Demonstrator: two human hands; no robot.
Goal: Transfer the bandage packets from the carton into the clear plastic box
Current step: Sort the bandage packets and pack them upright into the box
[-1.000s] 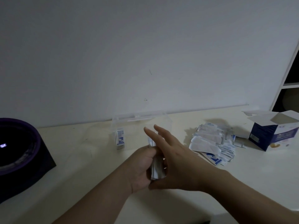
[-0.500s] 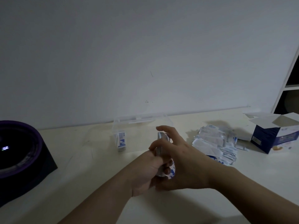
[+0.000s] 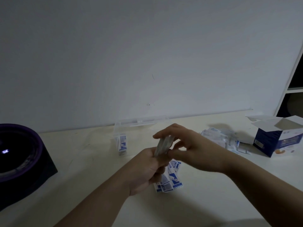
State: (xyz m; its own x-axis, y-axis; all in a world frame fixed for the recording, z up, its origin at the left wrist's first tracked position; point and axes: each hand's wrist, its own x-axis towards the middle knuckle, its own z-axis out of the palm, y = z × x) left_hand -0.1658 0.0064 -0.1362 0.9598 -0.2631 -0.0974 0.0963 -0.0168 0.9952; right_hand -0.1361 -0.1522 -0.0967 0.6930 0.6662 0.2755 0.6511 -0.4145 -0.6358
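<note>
My left hand [image 3: 146, 167] grips a stack of white-and-blue bandage packets [image 3: 169, 176] at mid-table; the stack's lower end fans out below my fingers. My right hand [image 3: 188, 146] pinches the stack's upper end [image 3: 162, 144] between thumb and fingers. Just behind stands the clear plastic box [image 3: 141, 123], hard to make out, with a few packets [image 3: 122, 145] upright at its left end. A loose pile of packets [image 3: 218, 136] lies to the right. The blue-and-white carton [image 3: 277, 141] stands at the far right with its flaps open.
A dark round device with a purple rim [image 3: 18, 159] sits at the table's left edge. The white wall runs close behind the box. A white shelf unit [image 3: 293, 82] rises at the far right.
My right hand, laid over the stack with fingers stretched a second ago, has curled and now pinches its upper end. The packets' lower ends have fanned out below my left hand.
</note>
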